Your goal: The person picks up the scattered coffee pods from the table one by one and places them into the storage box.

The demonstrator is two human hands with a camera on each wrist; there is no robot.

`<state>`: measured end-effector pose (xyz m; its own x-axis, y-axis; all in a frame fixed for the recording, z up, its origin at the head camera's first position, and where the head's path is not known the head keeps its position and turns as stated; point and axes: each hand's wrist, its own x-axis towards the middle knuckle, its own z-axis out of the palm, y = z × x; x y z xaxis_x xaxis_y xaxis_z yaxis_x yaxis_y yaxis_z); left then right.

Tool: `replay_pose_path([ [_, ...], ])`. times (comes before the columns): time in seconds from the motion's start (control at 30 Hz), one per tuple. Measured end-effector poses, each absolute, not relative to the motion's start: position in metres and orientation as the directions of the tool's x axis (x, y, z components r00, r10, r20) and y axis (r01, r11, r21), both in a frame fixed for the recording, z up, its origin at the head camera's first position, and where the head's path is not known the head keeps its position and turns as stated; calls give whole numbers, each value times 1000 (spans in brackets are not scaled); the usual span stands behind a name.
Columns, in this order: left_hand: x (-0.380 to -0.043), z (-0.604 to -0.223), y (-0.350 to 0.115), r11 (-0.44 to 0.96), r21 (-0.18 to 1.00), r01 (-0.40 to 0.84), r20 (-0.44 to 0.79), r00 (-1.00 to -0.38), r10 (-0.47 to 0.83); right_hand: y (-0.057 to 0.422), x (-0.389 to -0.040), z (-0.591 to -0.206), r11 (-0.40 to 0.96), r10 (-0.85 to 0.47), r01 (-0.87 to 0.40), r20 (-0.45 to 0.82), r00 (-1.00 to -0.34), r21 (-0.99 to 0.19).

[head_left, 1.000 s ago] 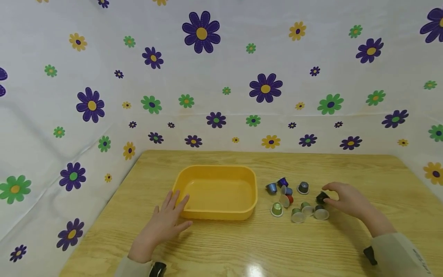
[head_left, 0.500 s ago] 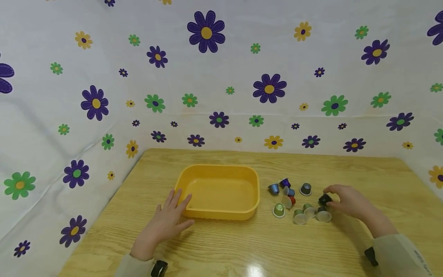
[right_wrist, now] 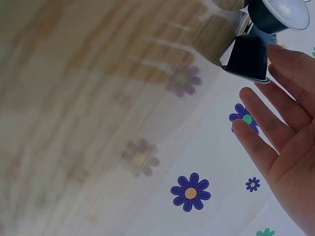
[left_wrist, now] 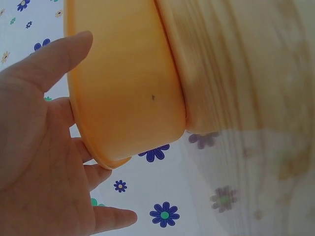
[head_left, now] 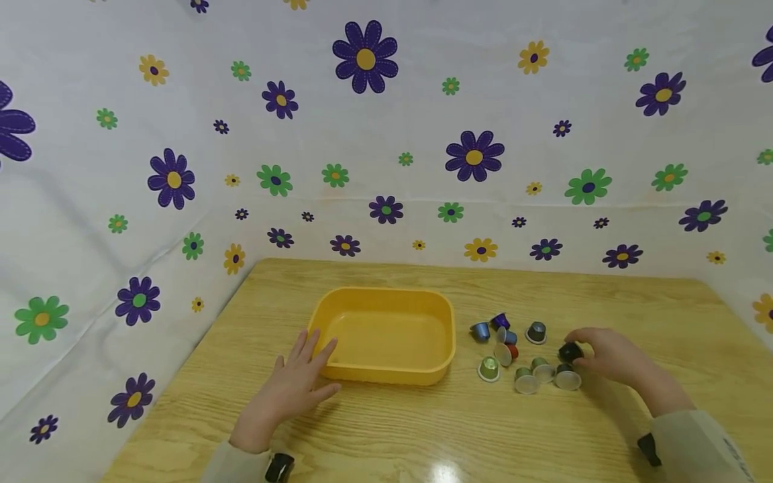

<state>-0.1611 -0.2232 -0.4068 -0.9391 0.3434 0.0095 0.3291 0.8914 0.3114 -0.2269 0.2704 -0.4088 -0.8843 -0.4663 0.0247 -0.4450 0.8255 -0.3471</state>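
Black capsule (head_left: 569,351) touched by relaxed right hand (head_left: 610,355); left hand (head_left: 290,392) flat against yellow tray (head_left: 386,372)

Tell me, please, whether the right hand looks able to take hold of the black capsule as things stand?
Probably yes: the right hand already has fingers against the black capsule, which sits at the cluster's outer edge with nothing between.

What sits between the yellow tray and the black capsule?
In the head view, the other capsules lie scattered between the yellow tray and the black capsule.
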Motion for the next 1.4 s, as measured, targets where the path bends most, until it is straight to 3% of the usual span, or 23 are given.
replay_pose_path([
  [0.43,-163,-408,-222,899,297,322,4,-942,336,272,-225,-409,836,-441,-394,-39,-897,-382],
  [1.4,-162,-405,-220,890,316,329,1,-938,346,280,-223,-412,820,-480,-418,-74,-874,-391],
])
